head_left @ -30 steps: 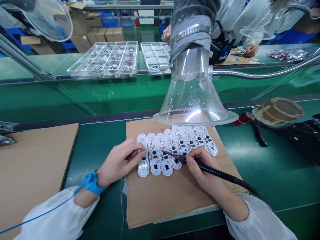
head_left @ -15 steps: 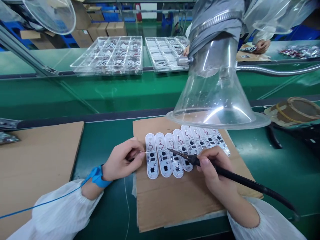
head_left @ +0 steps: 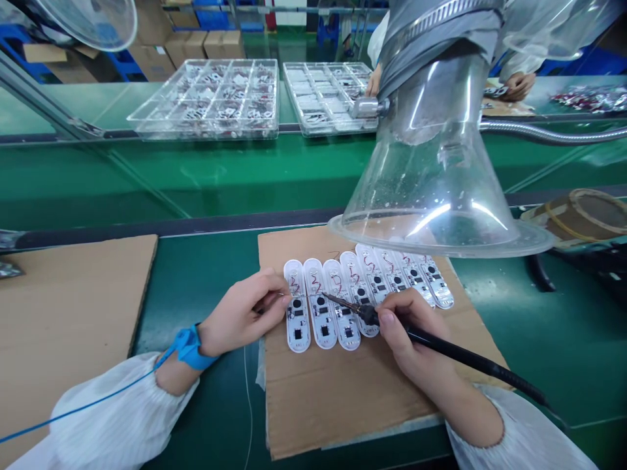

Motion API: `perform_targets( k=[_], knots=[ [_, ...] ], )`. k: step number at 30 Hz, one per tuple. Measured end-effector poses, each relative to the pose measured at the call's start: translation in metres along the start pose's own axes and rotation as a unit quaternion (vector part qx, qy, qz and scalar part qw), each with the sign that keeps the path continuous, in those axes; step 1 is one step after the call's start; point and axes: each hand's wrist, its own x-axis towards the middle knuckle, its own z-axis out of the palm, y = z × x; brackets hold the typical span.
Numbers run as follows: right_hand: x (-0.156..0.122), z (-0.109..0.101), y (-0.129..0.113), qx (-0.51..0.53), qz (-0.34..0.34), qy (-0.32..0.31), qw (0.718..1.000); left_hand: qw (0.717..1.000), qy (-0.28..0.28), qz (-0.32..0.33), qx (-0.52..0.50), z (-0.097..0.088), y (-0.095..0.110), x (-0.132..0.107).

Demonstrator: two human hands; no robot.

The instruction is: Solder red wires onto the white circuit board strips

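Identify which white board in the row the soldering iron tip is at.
Second board from the left end: the soldering iron tip ends over it; the shaft only crosses the next two.

White pleated sleeves point(head_left: 117, 408), gathered cuffs point(head_left: 465, 434), bare hands point(head_left: 242, 312), blue wrist strap point(head_left: 189, 347) on the left, thin blue cord point(head_left: 93, 398)

The clear acrylic fume hood point(head_left: 431, 163) hangs low over the far end of the white circuit boards point(head_left: 318, 313), obstructing reach from above. The left hand point(head_left: 245, 313) has open passage leftward across the green desk point(head_left: 206, 274) to the cardboard sheet point(head_left: 63, 326). The soldering iron's black cord point(head_left: 490, 369) runs across the right hand's point(head_left: 416, 339) way out.
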Motion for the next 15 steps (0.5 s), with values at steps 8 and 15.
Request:
perform_targets(
  k=[8,15],
  knots=[
    [0.002,0.0027,-0.0046,-0.014,-0.007,0.0,1.0,1.0,-0.013,-0.002,0.003,0.0002,0.0008,0.0023],
    [0.0001,0.0024,-0.0028,-0.015,-0.003,0.006,1.0,1.0,-0.014,0.002,0.001,-0.002,0.0001,0.0018]
  ],
)
